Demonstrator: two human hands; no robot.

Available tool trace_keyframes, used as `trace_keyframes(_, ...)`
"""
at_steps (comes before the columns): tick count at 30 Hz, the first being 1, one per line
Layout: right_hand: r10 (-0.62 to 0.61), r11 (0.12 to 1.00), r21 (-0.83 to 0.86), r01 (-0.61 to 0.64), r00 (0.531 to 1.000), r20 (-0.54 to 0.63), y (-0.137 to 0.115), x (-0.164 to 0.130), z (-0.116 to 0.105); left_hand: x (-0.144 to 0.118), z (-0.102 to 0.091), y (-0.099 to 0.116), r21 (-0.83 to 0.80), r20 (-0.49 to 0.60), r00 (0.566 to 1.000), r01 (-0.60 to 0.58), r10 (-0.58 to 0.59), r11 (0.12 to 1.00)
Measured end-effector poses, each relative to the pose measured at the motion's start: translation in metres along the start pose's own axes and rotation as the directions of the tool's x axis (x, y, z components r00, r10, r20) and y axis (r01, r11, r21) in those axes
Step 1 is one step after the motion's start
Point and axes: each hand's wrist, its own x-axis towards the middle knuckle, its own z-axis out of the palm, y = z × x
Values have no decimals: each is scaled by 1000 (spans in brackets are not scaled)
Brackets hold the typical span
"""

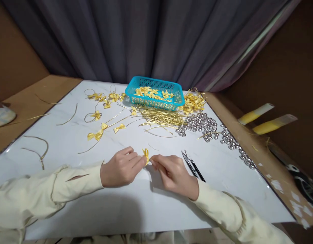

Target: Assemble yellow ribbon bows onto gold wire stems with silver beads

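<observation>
A small yellow ribbon bow (146, 155) is pinched between both my hands just above the white table (70, 189). My left hand (120, 167) grips it from the left with thumb and fingers. From the right, my right hand (171, 173) closes its fingertips on the same bow. Both sleeves are cream coloured. Black thread snips (192, 165) lie on the table just right of my right hand.
A turquoise basket (154, 101) of yellow bows stands at the back. In front of it lie a bundle of gold cords (163, 118), a pile of silver bells (201, 124), more bows (194, 101), and loose finished bows (97, 135) to the left. Two yellow-tipped tubes (255, 114) lie right.
</observation>
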Motion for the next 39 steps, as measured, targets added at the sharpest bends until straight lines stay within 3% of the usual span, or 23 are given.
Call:
trace_keyframes(11,-44,999,1,44,999,-28,-1,0,1,1,-2,-1,-176,21,999,-22,26,984)
trace_keyframes(15,16,998,56,-15,1000,-18,-1,2,-1,0,-1,-2,-237,42,999,29,-20,971)
trace_keyframes(21,157,985,76,-158,987,18,-4,9,-9,0,3,-3,-180,3,995,97,-98,979)
trace_keyframes(39,87,996,23,-86,995,-44,-5,3,0,1,2,0,-164,36,994,107,-103,981)
